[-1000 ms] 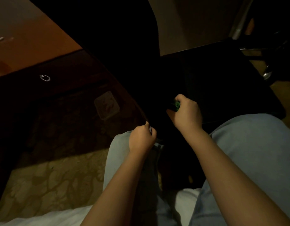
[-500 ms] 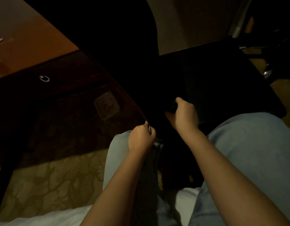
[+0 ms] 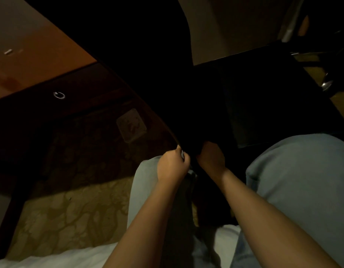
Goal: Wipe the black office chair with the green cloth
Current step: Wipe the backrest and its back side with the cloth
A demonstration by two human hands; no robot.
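The black office chair fills the middle of the head view, its backrest [image 3: 148,64] rising to the upper left and its seat [image 3: 264,97] lying to the right. My left hand [image 3: 172,165] grips the lower edge of the backrest, fingers curled round it. Just to its right, my right hand [image 3: 210,157] is curled and pressed into the dark gap where backrest meets seat. The green cloth is hidden under that hand and in shadow.
A wooden desk [image 3: 31,60] with a ring pull [image 3: 59,95] on its drawer stands at the left. A pale plate [image 3: 131,124] lies on the patterned carpet [image 3: 60,215] beneath it. My knees in light jeans [image 3: 302,180] are close to the seat. A shiny caster [image 3: 327,84] shows at far right.
My right hand has slid down and left along the chair toward my left hand. The green cloth that showed in its grip one second ago is now out of sight. The left hand stays put.
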